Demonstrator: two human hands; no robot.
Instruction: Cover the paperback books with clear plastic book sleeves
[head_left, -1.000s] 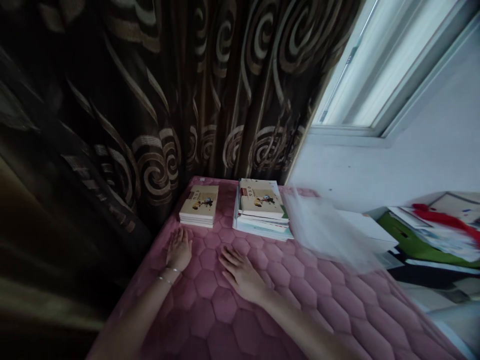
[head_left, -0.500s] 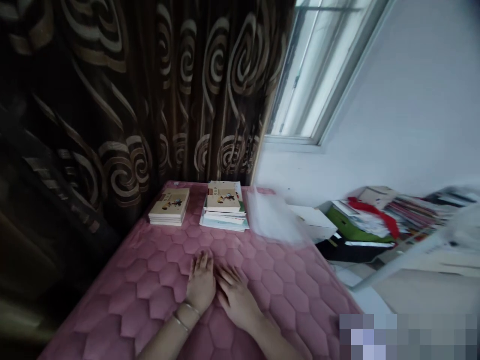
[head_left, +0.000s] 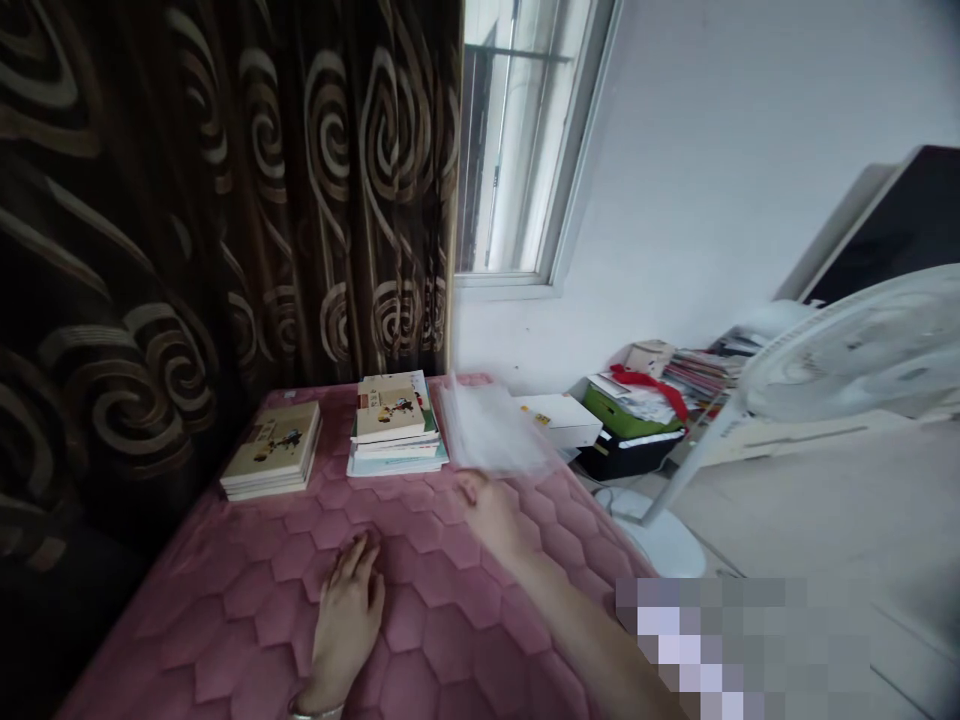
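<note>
So the left hand (head_left: pixel 346 622) lies flat, palm down, on the pink quilted mattress (head_left: pixel 247 590), fingers spread a little and holding nothing. The right hand (head_left: pixel 495 512) is stretched out to the near edge of a pile of clear plastic sheets (head_left: pixel 499 440), which sits at the far right of the mattress, just beside the taller stack of books (head_left: pixel 394 425). That hand is motion-blurred, so honestly I can't tell whether it's pinching a sheet or only touching the edge. A shorter stack of books (head_left: pixel 274 452) sits further left, by the dark swirl-pattern curtain (head_left: pixel 225 200). My guess on the plastic: very light, floppy and slick. The sheets probably cling together and slide off each other, so I'd take one by the near edge or a corner, thumb on top and fingers under, rather than grab the middle. Off the mattress there's a white box (head_left: pixel 562 418), a white fan (head_left: pixel 862 350) and a window (head_left: pixel 510 150).
</note>
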